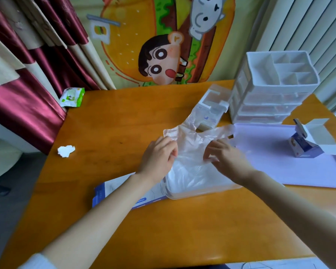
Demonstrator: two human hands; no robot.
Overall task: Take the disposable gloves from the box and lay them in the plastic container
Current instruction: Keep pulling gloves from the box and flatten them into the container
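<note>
Glove (192,136) being spread over container (182,196).
You are pinching it with left hand (159,154) and right hand (223,156) apart, probably stretching it flat for laying neatly on the pile (192,177).

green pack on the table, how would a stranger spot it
Start at the orange wooden table and go to its far left corner, beside the dark red curtain. The green pack lies there at the edge. Unlike the crumpled white paper nearer on that side, it is flat, with green edges.
</note>
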